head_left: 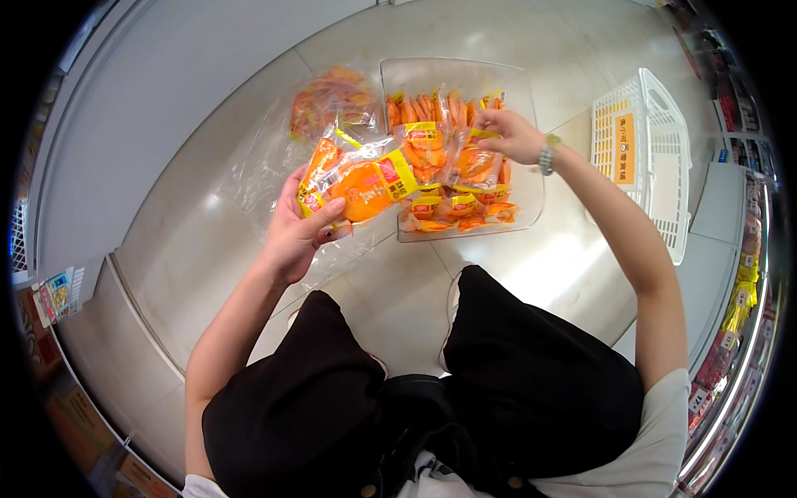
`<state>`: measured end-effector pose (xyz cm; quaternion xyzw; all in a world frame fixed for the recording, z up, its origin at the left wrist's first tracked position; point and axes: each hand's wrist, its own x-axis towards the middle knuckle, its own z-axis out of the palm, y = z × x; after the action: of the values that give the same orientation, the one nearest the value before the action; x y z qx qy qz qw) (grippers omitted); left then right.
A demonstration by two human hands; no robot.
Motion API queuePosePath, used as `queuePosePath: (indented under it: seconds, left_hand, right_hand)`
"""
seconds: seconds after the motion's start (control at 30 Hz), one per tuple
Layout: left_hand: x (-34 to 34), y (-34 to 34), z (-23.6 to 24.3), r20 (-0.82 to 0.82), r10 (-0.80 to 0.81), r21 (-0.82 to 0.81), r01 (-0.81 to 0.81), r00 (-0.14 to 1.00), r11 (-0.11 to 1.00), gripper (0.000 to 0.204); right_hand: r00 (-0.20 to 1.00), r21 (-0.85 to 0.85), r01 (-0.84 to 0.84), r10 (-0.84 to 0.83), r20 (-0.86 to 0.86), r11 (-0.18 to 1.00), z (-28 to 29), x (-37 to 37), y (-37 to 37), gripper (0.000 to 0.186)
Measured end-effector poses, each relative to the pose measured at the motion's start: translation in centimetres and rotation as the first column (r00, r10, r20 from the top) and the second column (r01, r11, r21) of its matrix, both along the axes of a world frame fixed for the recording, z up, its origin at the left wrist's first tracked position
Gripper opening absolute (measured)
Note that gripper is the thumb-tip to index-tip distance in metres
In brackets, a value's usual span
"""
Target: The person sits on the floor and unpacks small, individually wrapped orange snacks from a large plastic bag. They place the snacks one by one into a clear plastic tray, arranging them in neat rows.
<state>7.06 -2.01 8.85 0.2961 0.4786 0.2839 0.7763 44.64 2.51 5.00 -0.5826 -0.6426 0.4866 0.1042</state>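
My left hand grips a stack of orange snack packets with yellow labels, held above the tiled floor. My right hand, a watch on its wrist, pinches the top of one orange packet that stands among others in a clear plastic bin on the floor. Several more orange packets fill that bin in rows. A large clear plastic bag lies left of the bin with a few more packets inside it.
A white plastic basket lies on the floor to the right. Store shelves with packaged goods line the right edge. My knees in black trousers are below the bin. A white cabinet wall runs along the left.
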Motion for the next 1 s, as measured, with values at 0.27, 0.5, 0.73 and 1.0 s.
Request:
queuePosePath:
  seconds: [0.27,0.5,0.73,1.0]
  left_hand:
    - [0.6,-0.7,1.5,0.023,-0.003,0.052,0.002,1.0,0.999,0.067]
    - [1.7,-1.1,1.6,0.07,-0.012,0.009,0.011,0.997,1.0,0.051]
    - [0.4,-1.0,2.1,0.01,-0.035,0.028,0.035,0.999,0.999,0.04]
    - [0.8,-1.1,2.1,-0.132,-0.359,0.346,0.382,0.924,0.857,0.048]
  right_hand:
    - [0.863,-0.232,0.253,-0.328,-0.385,0.939,5.5,-8.1,0.2,0.023]
    - [0.85,-0.234,0.046,-0.161,-0.502,0.971,5.8,-8.7,-3.3,0.016]
    - [0.998,0.087,-0.06,0.057,0.037,0.994,5.8,0.5,0.5,0.005]
    - [0.976,0.252,-0.123,0.071,0.207,0.96,3.0,-1.9,-0.1,0.025]
